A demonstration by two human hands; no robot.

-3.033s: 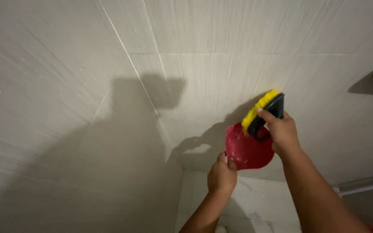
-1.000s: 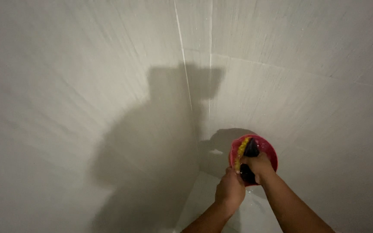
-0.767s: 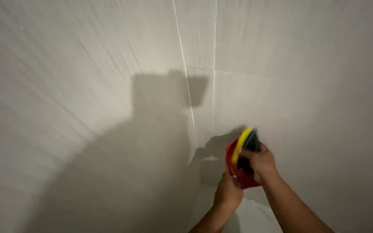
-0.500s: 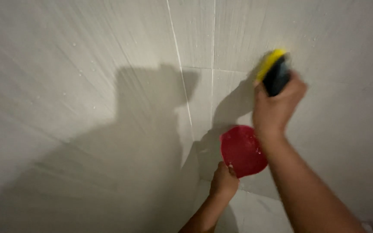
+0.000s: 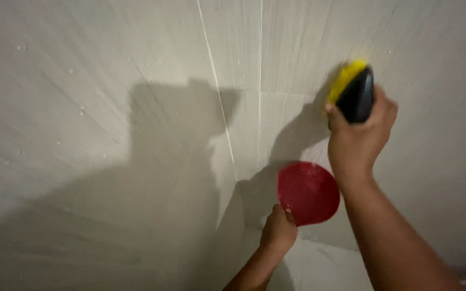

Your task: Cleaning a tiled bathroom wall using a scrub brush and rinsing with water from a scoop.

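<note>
A yellow-and-black scrubbing brush (image 5: 353, 92) at upper right, a red round bowl (image 5: 308, 193) below it, pale grey-white streaked wall tiles (image 5: 109, 81).

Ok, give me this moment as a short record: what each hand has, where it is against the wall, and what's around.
left hand: grips the rim of a red round bowl, held low near the wall corner
right hand: wrapped around a black brush with yellow bristles, raised above the bowl
brush contact: yellow side against the tiled wall
wall: pale tiles, scattered droplets, grout line running down
shadows: the person's outline on the left wall
</note>
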